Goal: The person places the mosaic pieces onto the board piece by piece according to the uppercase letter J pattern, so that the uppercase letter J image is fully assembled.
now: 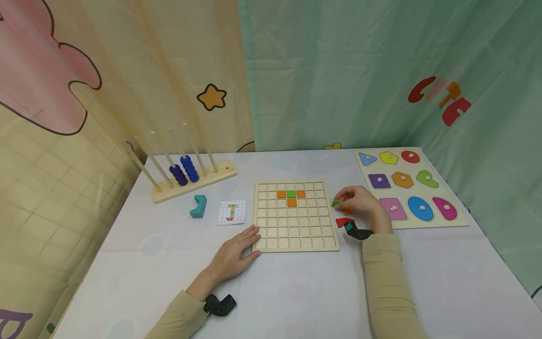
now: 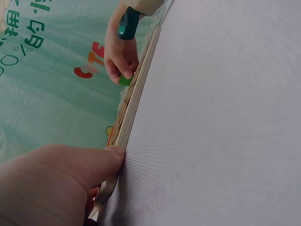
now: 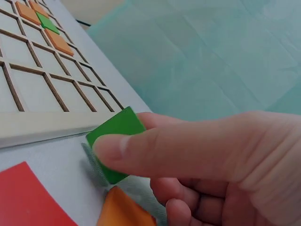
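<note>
My right hand (image 1: 357, 199) pinches a green square tile (image 3: 116, 136) between thumb and fingers, just off the right edge of the wooden grid board (image 1: 297, 239). Under that hand lie an orange piece (image 3: 123, 209) and a red piece (image 3: 29, 197). On the board, three orange tiles (image 1: 291, 202) and one green tile (image 1: 290, 194) sit in cells near the top, forming a T. My left hand (image 1: 232, 254) rests at the board's lower left, its fingers extended over the edge and its thumb (image 2: 106, 162) against the side.
Left of the board lies a pattern card (image 1: 231, 213) with a coloured figure on a grid. Beyond it are a teal curved block (image 1: 198, 206) and a wooden peg rack (image 1: 195, 181) with blue rings. A shape puzzle board (image 1: 400, 197) lies at the right. Curtains (image 1: 317, 94) hang behind the table.
</note>
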Available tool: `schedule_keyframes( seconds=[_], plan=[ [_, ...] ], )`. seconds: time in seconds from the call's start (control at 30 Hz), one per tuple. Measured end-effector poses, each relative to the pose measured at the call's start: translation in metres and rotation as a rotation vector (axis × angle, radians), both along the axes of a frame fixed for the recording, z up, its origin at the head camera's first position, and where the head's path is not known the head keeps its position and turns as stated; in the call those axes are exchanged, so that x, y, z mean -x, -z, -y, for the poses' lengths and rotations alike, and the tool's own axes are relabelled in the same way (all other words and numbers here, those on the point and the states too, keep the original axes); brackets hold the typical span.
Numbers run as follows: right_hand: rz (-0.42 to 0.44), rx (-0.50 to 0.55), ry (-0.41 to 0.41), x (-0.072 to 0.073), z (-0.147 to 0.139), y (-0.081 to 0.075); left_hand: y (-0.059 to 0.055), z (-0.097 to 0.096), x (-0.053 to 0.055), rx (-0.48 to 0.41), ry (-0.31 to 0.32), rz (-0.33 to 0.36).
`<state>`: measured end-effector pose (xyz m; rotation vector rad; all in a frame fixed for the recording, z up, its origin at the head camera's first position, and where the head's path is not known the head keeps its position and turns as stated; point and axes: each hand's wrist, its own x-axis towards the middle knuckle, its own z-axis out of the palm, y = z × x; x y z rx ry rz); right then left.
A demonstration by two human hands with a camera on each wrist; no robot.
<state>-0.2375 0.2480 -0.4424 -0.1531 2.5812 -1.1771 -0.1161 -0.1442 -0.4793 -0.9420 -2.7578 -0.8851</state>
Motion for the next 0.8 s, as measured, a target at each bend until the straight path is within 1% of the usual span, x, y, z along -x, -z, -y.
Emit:
schedule_keyframes(
  seconds=[0.17,0.4,0.57,0.67,0.8],
  plan=[
    [-0.001,0.041,0.046,0.0,0.001,-0.004,0.0,0.0,0.0,-0.002,0.004,-0.004],
    [-0.078,0.049,-0.006,0.0,0.01,-0.015,0.001,0.001,0.0,-0.009,0.004,-0.011],
    [-0.112,0.092,-0.048,0.0,0.025,-0.02,0.001,0.001,0.0,-0.013,0.003,-0.021],
    [-0.13,0.114,-0.078,0.0,0.037,-0.021,0.001,0.001,0.0,-0.013,0.004,-0.027],
    [-0.147,0.102,-0.108,0.001,0.053,-0.02,0.001,0.001,0.0,-0.014,0.005,-0.029]
  ],
)
